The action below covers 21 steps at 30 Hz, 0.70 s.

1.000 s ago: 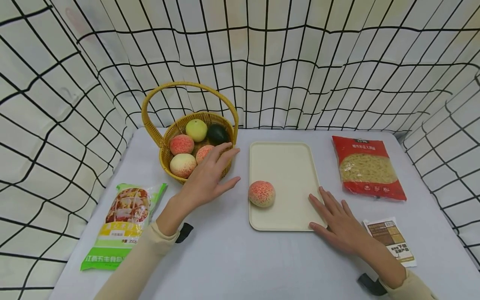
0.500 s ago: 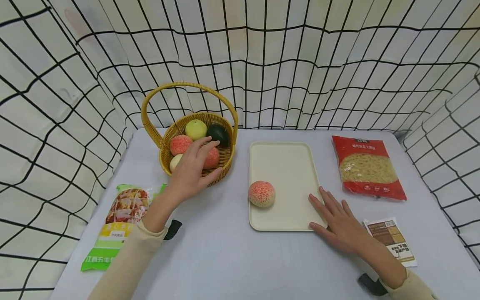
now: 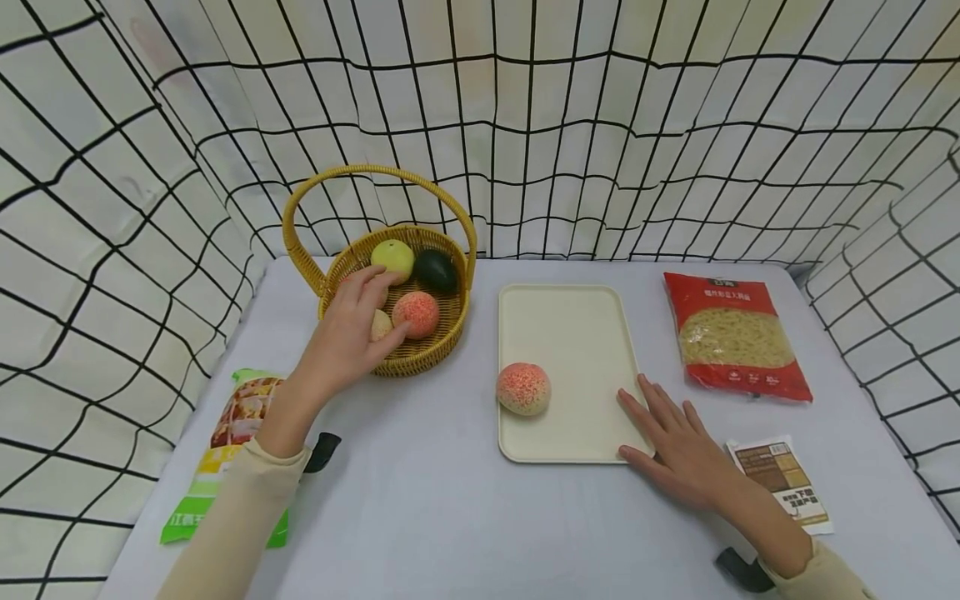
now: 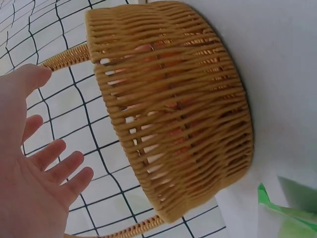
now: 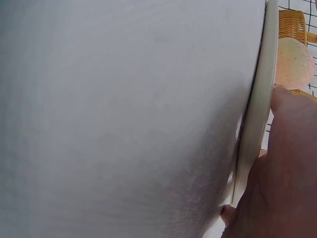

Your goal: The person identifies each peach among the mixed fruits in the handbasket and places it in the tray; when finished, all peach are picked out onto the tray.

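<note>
My left hand [image 3: 339, 335] hovers over the front left of a wicker basket [image 3: 429, 360], fingers spread and loosely bent, holding nothing. In the left wrist view those fingers [image 4: 67, 166] hang beyond the basket's rim. A pinkish peach [image 3: 416, 314] lies beside the thumb, and a pale peach [image 3: 381, 323] is partly covered by the hand. Behind them sit a yellow-green round fruit [image 3: 393, 258] and a dark green avocado [image 3: 435, 272]. My right hand [image 3: 678, 454] rests with straight fingers on the right edge of a cream tray [image 3: 581, 333]. Another peach [image 3: 523, 388] lies at the tray's left side.
A red bag of pasta [image 3: 738, 333] lies at the right, with a small brown-and-white packet [image 3: 782, 479] in front of it. The left forearm partly covers a green-and-yellow food bag [image 3: 202, 500]. Black netting [image 3: 532, 133] surrounds the white table, and the basket's tall handle [image 3: 382, 169] arches upward.
My left hand has moved left across the basket, from its right rim to above the left-hand peaches, uncovering the pinkish peach. The right hand, tray and tray's peach have stayed put.
</note>
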### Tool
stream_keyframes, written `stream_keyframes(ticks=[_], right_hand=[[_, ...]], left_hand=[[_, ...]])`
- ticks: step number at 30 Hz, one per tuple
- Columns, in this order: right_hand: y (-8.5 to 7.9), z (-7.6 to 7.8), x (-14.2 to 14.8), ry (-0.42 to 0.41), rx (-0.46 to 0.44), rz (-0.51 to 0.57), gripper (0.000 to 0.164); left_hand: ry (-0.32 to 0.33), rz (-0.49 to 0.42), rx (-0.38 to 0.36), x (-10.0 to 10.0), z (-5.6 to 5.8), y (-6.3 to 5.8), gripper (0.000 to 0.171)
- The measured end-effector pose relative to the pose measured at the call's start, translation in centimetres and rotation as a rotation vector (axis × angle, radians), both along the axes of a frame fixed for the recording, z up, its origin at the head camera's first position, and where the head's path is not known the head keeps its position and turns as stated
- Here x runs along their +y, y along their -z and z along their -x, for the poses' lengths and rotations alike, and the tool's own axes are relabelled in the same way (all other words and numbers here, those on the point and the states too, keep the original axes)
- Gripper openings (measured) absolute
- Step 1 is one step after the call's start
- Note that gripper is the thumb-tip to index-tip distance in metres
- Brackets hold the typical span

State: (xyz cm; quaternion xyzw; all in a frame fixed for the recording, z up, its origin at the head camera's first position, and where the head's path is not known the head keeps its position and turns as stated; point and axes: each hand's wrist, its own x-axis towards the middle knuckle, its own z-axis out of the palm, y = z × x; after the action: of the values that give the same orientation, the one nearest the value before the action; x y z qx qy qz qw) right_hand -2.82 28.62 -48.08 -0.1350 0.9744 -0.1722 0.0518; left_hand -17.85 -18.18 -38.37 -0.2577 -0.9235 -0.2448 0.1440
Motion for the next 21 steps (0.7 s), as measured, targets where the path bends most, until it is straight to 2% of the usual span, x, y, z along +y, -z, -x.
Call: stream_keyframes(ticks=[12,21], right_hand=[[0.3,0.0,0.1,0.003,0.000,-0.012,0.083],[0.2,0.0,0.1,0.001,0.005,-0.014,0.083]], left_hand=[[-0.070,0.016,-0.062,-1.9,0.7,0.7,0.065],[-0.090,0.006,-0.075,-2.5,1.1,1.2,0.063]])
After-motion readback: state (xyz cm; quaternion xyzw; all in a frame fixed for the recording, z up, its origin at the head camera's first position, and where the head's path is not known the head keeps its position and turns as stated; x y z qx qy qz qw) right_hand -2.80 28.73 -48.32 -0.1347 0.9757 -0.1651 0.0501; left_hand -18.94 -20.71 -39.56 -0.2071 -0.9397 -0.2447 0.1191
